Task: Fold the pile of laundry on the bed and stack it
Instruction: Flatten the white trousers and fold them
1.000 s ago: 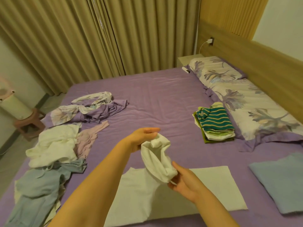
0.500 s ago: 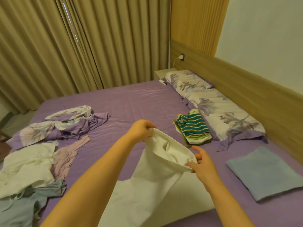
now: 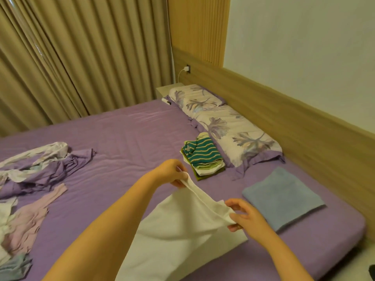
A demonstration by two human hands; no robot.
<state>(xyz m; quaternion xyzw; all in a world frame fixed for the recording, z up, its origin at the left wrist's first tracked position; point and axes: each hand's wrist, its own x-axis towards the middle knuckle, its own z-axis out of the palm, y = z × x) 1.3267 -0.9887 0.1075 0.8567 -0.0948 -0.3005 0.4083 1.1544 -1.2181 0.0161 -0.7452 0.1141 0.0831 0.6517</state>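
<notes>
Your left hand (image 3: 172, 173) pinches the far corner of the white cloth (image 3: 182, 226); your right hand (image 3: 245, 219) pinches its right corner, so the top edge hangs stretched between them above the near part of the bed (image 3: 129, 130). The lower part of the cloth rests on the purple sheet. The folded stack (image 3: 203, 157) (striped item on top) sits beyond your hands, beside the pillow (image 3: 225, 122). A folded blue towel (image 3: 284, 197) lies to the right. Unfolded laundry (image 3: 34, 179) lies at the left.

No readable text, label, brand, number or sign shows anywhere.
</notes>
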